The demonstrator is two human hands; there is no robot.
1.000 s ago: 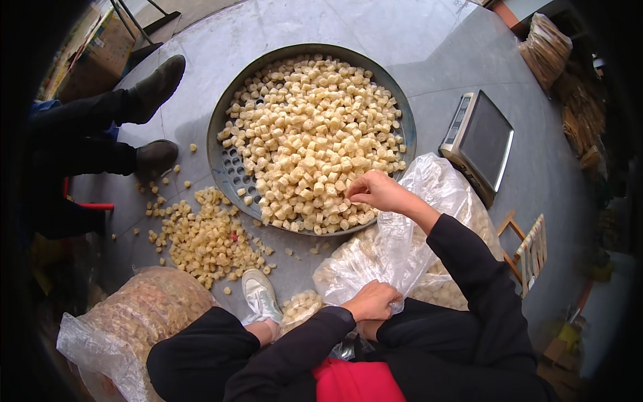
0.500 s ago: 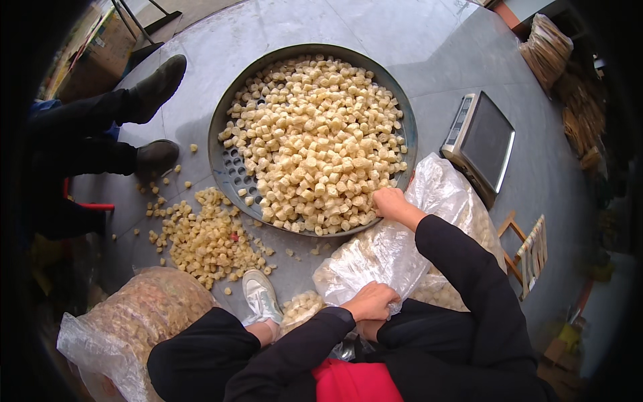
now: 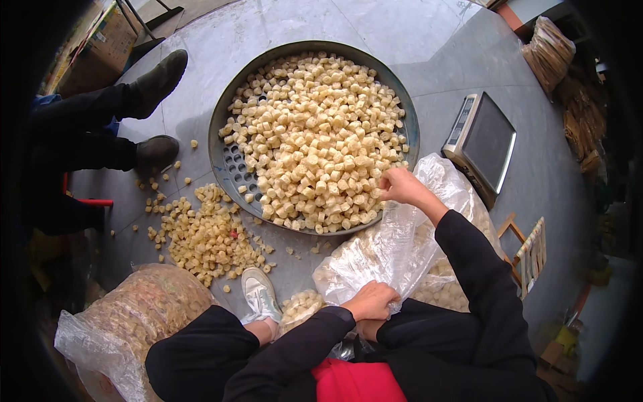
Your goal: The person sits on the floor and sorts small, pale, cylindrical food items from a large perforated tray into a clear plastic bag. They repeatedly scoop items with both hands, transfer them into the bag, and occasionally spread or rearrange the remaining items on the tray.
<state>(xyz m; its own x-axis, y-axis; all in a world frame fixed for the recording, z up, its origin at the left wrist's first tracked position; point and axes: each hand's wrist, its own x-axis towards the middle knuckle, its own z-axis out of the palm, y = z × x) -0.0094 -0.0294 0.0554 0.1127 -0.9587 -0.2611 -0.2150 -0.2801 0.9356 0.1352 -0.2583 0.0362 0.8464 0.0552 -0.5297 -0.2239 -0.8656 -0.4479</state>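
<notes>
A round, dark metal tray (image 3: 221, 155) with holes in its base bears a heap of small pale-yellow cylindrical pieces (image 3: 321, 144). At its right near edge, my right hand (image 3: 406, 187) is closed in a pinch against the heap; what lies between the fingertips cannot be made out. Below the tray, a large clear plastic bag (image 3: 375, 258) of similar pieces leans by my legs. Its bunched film is gripped by my left hand (image 3: 372, 301), which rests close to my knee with fingers curled.
Loose pieces (image 3: 207, 241) lie spilled on the floor left of my shoe (image 3: 260, 295). Another filled bag (image 3: 151, 301) sits at lower left. A flat scale (image 3: 485, 144) and a small wooden folding stool (image 3: 526, 254) stand right. Another person's shoes (image 3: 161, 84) are left of the tray.
My right hand has shifted up and slightly right along the tray's edge, its fingers drawn in. My left hand keeps its place on the bag.
</notes>
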